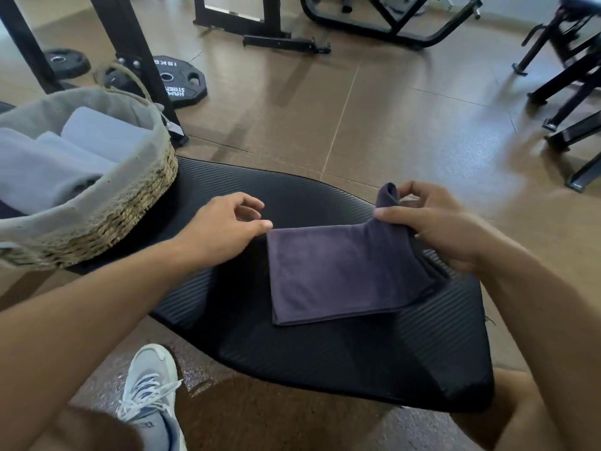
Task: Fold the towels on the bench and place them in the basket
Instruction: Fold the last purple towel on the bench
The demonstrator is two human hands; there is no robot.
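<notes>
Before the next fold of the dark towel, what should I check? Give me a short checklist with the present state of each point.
1. Right hand grips the lifted end of the towel: ok.
2. Left hand touches the far left corner: ok; firm hold: cannot tell.
3. Towel lies flat on the bench, edges aligned: ok.
4. Bench free around the towel: ok.
5. Basket within reach on the left: ok.
6. Room left in the basket beside the grey towels: cannot tell.
</notes>
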